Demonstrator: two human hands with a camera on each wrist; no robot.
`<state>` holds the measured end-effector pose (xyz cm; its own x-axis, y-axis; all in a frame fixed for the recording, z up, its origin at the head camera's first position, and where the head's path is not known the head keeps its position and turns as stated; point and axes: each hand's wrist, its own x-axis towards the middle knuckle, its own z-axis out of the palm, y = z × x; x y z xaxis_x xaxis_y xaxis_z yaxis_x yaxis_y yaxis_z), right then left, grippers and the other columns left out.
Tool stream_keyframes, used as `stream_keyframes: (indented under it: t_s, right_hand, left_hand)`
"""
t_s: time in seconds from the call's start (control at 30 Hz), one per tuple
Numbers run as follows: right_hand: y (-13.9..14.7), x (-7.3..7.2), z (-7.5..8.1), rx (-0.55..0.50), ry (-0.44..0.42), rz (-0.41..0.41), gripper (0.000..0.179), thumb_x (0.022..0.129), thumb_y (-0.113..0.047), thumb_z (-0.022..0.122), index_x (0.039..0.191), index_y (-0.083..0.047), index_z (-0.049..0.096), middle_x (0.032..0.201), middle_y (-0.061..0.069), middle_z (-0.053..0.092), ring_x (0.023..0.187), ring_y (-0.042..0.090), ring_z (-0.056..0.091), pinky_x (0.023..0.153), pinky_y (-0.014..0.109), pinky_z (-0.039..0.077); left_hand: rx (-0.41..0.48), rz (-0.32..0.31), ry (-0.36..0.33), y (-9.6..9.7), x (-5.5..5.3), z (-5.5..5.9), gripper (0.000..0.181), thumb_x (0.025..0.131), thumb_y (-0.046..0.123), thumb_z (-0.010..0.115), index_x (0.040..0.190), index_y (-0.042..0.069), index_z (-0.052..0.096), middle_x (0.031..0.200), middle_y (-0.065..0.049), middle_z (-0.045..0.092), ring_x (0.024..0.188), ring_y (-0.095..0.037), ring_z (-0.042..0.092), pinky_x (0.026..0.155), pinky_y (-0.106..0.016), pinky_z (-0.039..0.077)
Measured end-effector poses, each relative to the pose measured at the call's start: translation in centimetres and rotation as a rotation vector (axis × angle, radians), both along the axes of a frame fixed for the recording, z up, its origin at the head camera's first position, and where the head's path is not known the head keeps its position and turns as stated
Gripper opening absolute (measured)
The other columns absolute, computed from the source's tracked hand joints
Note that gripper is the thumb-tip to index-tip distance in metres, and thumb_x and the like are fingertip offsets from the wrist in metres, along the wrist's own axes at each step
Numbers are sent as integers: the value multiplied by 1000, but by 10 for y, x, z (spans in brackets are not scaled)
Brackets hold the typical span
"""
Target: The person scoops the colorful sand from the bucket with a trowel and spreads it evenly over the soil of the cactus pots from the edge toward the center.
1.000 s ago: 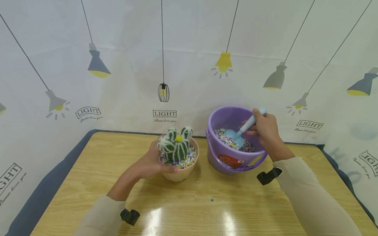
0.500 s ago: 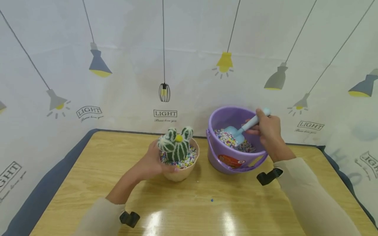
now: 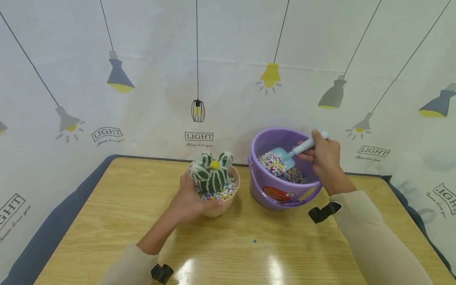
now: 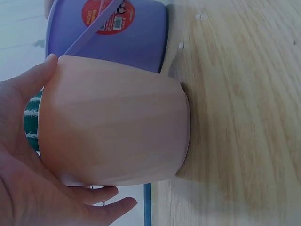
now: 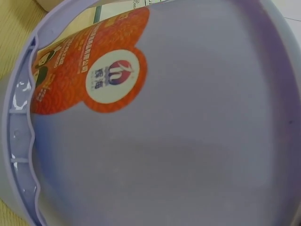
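My left hand (image 3: 190, 200) grips the side of a cream flower pot (image 4: 115, 122), thumb along the near rim and fingers round the left side. A knitted green cactus (image 3: 211, 180) with white fuzz and a yellow knob stands in the pot among multicoloured pebbles (image 3: 228, 192). My right hand (image 3: 325, 156) holds the handle of a light blue toy shovel (image 3: 303, 147) over the right rim of a purple bucket (image 3: 261, 190). The shovel's blade is down in the bucket, heaped with pebbles. In the right wrist view, the bucket's wall (image 5: 188, 117) hides hand and shovel.
The pot and bucket stand close together at the back of a wooden table (image 3: 117, 206). One blue pebble (image 3: 254, 241) and a few pale ones lie in front of them. A lamp-printed cloth (image 3: 153, 91) hangs right behind the table.
The shovel has moved slightly right and its blade now carries a heap of pebbles. My left hand has shifted a little on the pot, its thumb further right along the rim.
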<state>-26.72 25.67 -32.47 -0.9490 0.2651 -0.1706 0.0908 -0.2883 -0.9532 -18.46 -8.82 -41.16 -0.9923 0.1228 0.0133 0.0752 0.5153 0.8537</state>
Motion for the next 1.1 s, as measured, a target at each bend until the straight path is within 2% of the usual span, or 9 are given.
stream_keyframes:
  t_s: [0.1, 0.3, 0.4, 0.53, 0.87, 1.1]
  right_hand:
    - [1, 0, 1, -30, 5, -20, 35, 101, -29, 50, 116, 1, 42, 71, 12, 71, 65, 22, 72, 60, 31, 58]
    - [2, 0, 1, -93, 23, -77, 32, 100, -30, 53, 110, -1, 45, 70, 12, 70, 65, 23, 72, 58, 32, 58]
    - [2, 0, 2, -109, 27, -100, 32, 99, -30, 54, 110, -1, 46, 70, 12, 70, 65, 23, 72, 59, 33, 58]
    - [2, 1, 4, -133, 32, -127, 31, 99, -30, 56, 111, -2, 47, 73, 13, 70, 66, 24, 73, 61, 35, 58]
    - [6, 9, 9, -216, 65, -133, 32, 98, -29, 58, 115, -4, 48, 77, 13, 69, 73, 28, 73, 65, 36, 59]
    - [8, 13, 11, -279, 48, -155, 32, 96, -29, 60, 116, -6, 49, 79, 15, 70, 74, 30, 73, 67, 38, 59]
  left_hand:
    - [8, -38, 5, -3, -4, 2, 116, 62, 36, 91, 152, 23, 19, 149, -18, 21, 130, -37, 38, 107, -58, 35]
    - [166, -204, 140, -11, -16, 4, 98, 61, 19, 93, 141, 21, 36, 135, -7, 47, 125, -26, 48, 109, -50, 37]
    - [216, -263, 138, -16, -21, 4, 96, 61, 14, 92, 140, 21, 36, 134, -3, 49, 126, -24, 47, 111, -47, 34]
    - [219, -288, 78, -20, -23, 5, 99, 63, 15, 91, 142, 22, 32, 138, -4, 44, 130, -25, 44, 113, -48, 31]
    - [206, -294, 6, -24, -24, 9, 105, 63, 18, 90, 145, 21, 26, 142, -6, 39, 134, -30, 39, 115, -51, 27]
    - [209, -309, -53, -28, -25, 10, 107, 64, 14, 89, 147, 22, 23, 147, -7, 37, 138, -31, 35, 117, -50, 22]
